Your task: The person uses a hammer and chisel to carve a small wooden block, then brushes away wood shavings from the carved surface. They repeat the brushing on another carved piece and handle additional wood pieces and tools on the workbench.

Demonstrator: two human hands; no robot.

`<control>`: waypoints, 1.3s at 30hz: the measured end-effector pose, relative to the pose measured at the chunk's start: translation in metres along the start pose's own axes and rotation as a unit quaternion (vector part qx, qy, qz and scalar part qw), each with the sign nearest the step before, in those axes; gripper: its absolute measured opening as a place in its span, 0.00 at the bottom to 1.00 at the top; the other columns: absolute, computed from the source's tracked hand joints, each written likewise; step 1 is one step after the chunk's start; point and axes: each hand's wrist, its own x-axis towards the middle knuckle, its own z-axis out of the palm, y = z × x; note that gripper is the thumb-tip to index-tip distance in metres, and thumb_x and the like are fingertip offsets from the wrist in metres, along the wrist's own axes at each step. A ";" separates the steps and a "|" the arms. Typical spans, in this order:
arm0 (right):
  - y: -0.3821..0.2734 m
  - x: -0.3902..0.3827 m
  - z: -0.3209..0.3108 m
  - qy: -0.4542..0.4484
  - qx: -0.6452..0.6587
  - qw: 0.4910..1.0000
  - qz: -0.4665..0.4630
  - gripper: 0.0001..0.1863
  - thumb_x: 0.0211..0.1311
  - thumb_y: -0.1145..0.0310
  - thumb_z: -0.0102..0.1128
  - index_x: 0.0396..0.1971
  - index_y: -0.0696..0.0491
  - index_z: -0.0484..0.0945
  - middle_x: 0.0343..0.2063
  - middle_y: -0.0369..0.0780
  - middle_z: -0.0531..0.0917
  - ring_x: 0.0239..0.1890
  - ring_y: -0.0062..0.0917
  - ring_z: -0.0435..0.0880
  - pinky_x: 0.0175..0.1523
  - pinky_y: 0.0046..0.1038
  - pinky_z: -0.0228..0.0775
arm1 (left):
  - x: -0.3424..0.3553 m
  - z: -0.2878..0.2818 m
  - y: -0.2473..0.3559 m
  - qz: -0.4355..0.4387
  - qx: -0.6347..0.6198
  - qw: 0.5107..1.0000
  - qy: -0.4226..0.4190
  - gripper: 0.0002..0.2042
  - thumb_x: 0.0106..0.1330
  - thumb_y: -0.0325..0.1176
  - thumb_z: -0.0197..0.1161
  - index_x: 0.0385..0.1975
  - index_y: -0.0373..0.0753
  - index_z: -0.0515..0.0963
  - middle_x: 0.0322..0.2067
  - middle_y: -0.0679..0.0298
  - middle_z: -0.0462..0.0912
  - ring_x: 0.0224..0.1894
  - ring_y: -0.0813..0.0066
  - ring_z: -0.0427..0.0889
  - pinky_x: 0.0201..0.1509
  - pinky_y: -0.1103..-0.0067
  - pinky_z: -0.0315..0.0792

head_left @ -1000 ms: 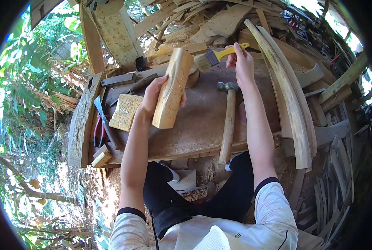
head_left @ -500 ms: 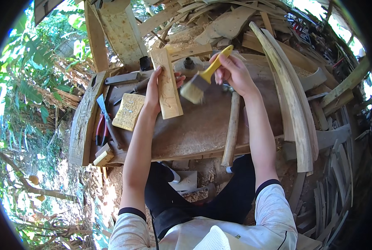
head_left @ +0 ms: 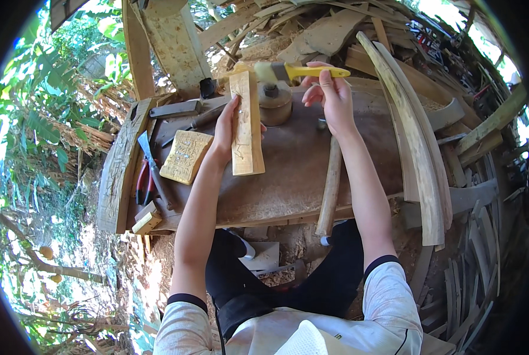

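My left hand (head_left: 226,125) is closed around a pale rectangular wooden block (head_left: 246,133), held upright above the bench with carved or drawn lines on its face. In my right hand (head_left: 330,97) is a paintbrush (head_left: 312,71) with a yellow handle. The brush lies nearly level, its pale bristles pointing left and close to the block's top end; whether they touch cannot be made out. Behind the block stands a round brown pot (head_left: 274,106) with a dark knob on top. A carved wooden plaque (head_left: 186,157) rests on the bench left of my left hand.
On the brown workbench (head_left: 294,189) lie a hammer handle (head_left: 330,189), a chisel (head_left: 155,171), red-handled pliers (head_left: 143,183), a sharpening stone (head_left: 175,110) and a small wood block (head_left: 148,220). Long curved planks (head_left: 415,154) lean at the right. Wood scraps (head_left: 317,35) pile up behind.
My right hand has swung the brush from bristles-down to nearly level, up toward the block's top. The block has shifted slightly right and stands straighter, and the pot is now uncovered to view.
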 end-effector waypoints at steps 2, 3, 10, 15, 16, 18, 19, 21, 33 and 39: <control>0.001 0.005 -0.020 -0.084 0.034 0.995 0.050 0.22 0.79 0.52 0.48 0.53 0.56 0.77 0.30 0.39 0.83 0.24 0.21 0.84 0.30 0.21 0.77 | 0.003 0.003 0.000 -0.007 -0.012 1.000 -0.021 0.28 0.75 0.61 0.43 0.42 0.38 0.76 0.27 0.53 0.84 0.28 0.63 0.86 0.32 0.71 0.82; 0.002 0.007 -0.031 -0.125 0.051 0.988 0.074 0.22 0.79 0.52 0.48 0.54 0.56 0.77 0.31 0.40 0.83 0.25 0.21 0.85 0.30 0.21 0.78 | 0.006 0.007 -0.002 -0.004 -0.002 1.000 -0.026 0.28 0.75 0.61 0.43 0.43 0.38 0.76 0.27 0.53 0.84 0.28 0.63 0.86 0.32 0.71 0.82; 0.003 0.001 -0.006 0.049 -0.017 0.999 -0.012 0.21 0.80 0.54 0.47 0.52 0.58 0.77 0.27 0.37 0.79 0.23 0.20 0.82 0.28 0.21 0.76 | -0.004 0.013 -0.001 -0.019 0.014 1.000 -0.005 0.27 0.76 0.60 0.43 0.46 0.38 0.75 0.27 0.54 0.84 0.29 0.63 0.87 0.33 0.70 0.83; -0.003 0.004 -0.024 -0.114 0.033 0.992 0.030 0.22 0.79 0.52 0.47 0.52 0.57 0.77 0.27 0.38 0.81 0.24 0.20 0.83 0.30 0.22 0.76 | 0.004 0.007 -0.002 0.003 -0.016 1.000 -0.006 0.29 0.76 0.61 0.42 0.44 0.38 0.76 0.27 0.52 0.84 0.29 0.62 0.86 0.34 0.70 0.83; -0.001 0.001 -0.017 -0.073 0.018 0.997 0.015 0.23 0.79 0.52 0.46 0.51 0.58 0.77 0.27 0.37 0.80 0.24 0.21 0.83 0.30 0.22 0.77 | 0.005 0.005 -0.003 0.002 -0.010 1.000 0.007 0.29 0.76 0.61 0.41 0.44 0.37 0.76 0.27 0.51 0.85 0.28 0.62 0.86 0.35 0.69 0.83; 0.000 -0.004 0.001 -0.011 -0.015 1.000 -0.003 0.24 0.79 0.50 0.46 0.49 0.58 0.78 0.26 0.37 0.80 0.24 0.21 0.83 0.30 0.22 0.77 | 0.004 0.000 -0.005 0.029 -0.017 0.999 0.004 0.30 0.76 0.61 0.41 0.44 0.37 0.77 0.27 0.51 0.85 0.28 0.61 0.86 0.35 0.69 0.83; 0.001 -0.004 -0.002 -0.062 -0.004 0.998 0.022 0.24 0.79 0.51 0.45 0.50 0.58 0.77 0.27 0.38 0.80 0.24 0.21 0.83 0.30 0.23 0.76 | 0.005 0.000 -0.005 0.043 -0.022 0.999 -0.003 0.30 0.76 0.61 0.41 0.44 0.37 0.77 0.27 0.51 0.85 0.28 0.61 0.86 0.35 0.69 0.83; 0.001 -0.005 -0.009 -0.164 0.019 0.984 0.072 0.24 0.80 0.51 0.45 0.53 0.59 0.76 0.29 0.39 0.80 0.24 0.21 0.82 0.31 0.23 0.75 | 0.011 0.004 -0.008 0.101 -0.068 0.992 0.032 0.30 0.76 0.61 0.41 0.47 0.37 0.76 0.31 0.51 0.85 0.30 0.62 0.86 0.37 0.68 0.83; 0.005 -0.006 -0.003 -0.160 0.040 0.983 0.086 0.26 0.78 0.48 0.47 0.49 0.59 0.78 0.25 0.37 0.81 0.22 0.21 0.82 0.31 0.23 0.77 | 0.010 0.004 -0.005 0.154 -0.100 0.976 0.116 0.31 0.76 0.62 0.39 0.54 0.39 0.74 0.43 0.52 0.84 0.35 0.62 0.86 0.42 0.66 0.83; -0.002 -0.007 -0.016 -0.199 0.003 0.974 0.103 0.25 0.78 0.49 0.46 0.50 0.58 0.78 0.27 0.37 0.81 0.22 0.21 0.82 0.31 0.23 0.78 | 0.008 -0.003 -0.004 0.169 -0.103 0.976 0.089 0.29 0.76 0.61 0.40 0.56 0.40 0.72 0.44 0.51 0.84 0.35 0.61 0.86 0.43 0.65 0.83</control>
